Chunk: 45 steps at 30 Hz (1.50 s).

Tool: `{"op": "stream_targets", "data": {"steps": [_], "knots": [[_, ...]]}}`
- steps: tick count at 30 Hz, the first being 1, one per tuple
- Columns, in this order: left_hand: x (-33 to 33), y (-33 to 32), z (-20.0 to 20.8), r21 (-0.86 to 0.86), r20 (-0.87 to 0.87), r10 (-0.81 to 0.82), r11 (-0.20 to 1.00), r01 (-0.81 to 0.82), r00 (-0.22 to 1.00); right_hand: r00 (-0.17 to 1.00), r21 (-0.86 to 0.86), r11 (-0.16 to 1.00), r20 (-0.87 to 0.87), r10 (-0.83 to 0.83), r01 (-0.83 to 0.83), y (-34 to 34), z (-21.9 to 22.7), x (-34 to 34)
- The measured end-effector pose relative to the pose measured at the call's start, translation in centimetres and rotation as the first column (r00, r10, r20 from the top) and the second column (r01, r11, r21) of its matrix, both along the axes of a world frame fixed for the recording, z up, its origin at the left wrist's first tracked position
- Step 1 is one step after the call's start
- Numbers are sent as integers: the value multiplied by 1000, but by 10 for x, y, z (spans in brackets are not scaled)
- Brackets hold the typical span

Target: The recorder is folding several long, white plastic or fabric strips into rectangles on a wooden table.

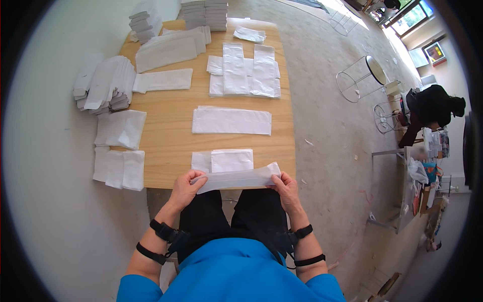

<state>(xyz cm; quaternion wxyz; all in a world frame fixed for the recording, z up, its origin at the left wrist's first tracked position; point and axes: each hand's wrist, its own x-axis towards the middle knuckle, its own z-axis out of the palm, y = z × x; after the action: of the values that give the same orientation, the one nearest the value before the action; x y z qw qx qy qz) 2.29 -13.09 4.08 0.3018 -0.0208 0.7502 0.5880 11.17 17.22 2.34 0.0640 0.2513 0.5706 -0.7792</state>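
Strip [236, 179], white & semi-see-thru, is up in my hands at the near edge of the table [168, 118], stretched side to side above my lap. L hand [186, 189] has its L end, narrow pinch, thumb on top & fingers curled under. R hand [286, 189] has the R end, same sort of pinch, thumb on the face; that end sits a bit higher in view.

Just beyond the strip, partly hidden by it: short pack [232, 159], white, lying over another. Next out, a long pack [231, 122] lies crosswise, mid-table. Past that, a crossed pile [234, 70], two packs upright in view over others laid across. Small pack [249, 34] near the far edge.

L side of table: two flat piles [121, 128] near me, overhanging the edge; a long pack w/ one end by the big stack [108, 83]; then a fanned pile [168, 50]. Far L corner has tall stacks [204, 15], all white/grey.

On me: blue shirt [236, 272], black trousers [204, 211], dark straps [163, 230] on both forearms.

Off R, well apart: grey floor [322, 126] w/ scraps, round stool [375, 70], co-worker [430, 108] in dark top bent by a cluttered side table [405, 201].
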Motion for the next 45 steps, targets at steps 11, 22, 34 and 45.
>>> {"op": "stream_targets", "data": {"steps": [11,22,34,45], "knots": [[-24,27,-30,-274,-173,3,960,-51,985,998,-26,998,41,-54,55,-1,-6,6],[-28,32,-29,-276,-179,12,959,-62,984,999,10,1000,46,-20,19,-1,-2,13],[-19,-2,3,196,275,56,974,-113,960,997,144,986,3,-82,80,19,-2,9],[-48,46,-43,-132,-236,166,971,-201,957,967,387,888,-38,-252,247,25,-33,-18]]}}
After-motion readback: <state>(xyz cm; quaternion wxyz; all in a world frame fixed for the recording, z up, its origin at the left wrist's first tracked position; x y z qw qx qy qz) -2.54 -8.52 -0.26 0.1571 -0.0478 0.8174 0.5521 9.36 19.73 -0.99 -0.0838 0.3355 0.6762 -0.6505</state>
